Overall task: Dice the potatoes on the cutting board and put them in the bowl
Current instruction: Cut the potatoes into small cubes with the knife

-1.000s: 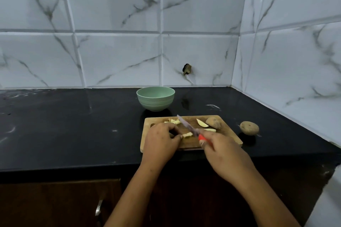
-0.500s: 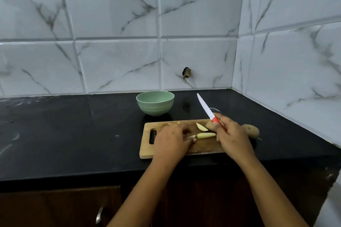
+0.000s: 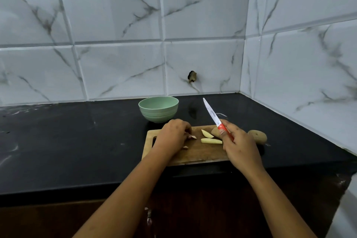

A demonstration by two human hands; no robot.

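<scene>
Right hand (image 3: 239, 145) grips the knife (image 3: 211, 112), blade raised, pointing away. Left hand (image 3: 172, 137) curls over the cutting board (image 3: 202, 152), grasp unclear; surface (image 3: 77, 141) stretches wide to its left.

The scene is dimly, evenly lit, with a cool cast. The brightest area is the marble tiles (image 3: 119, 67) beyond the hands, where a soft sheen is seen without harsh glare. The black countertop (image 3: 77, 141) left of the left hand (image 3: 172, 137) is rendered dark, with faint pale reflections. A soft shadow is cast beneath the bowl (image 3: 158, 109) just beyond that hand. The knife blade (image 3: 211, 111) above the right hand (image 3: 241, 147) is caught brightly. The cupboard front (image 3: 58, 218) below the forearms is lost in near-black. Tile lines are bowed towards the edges.
</scene>
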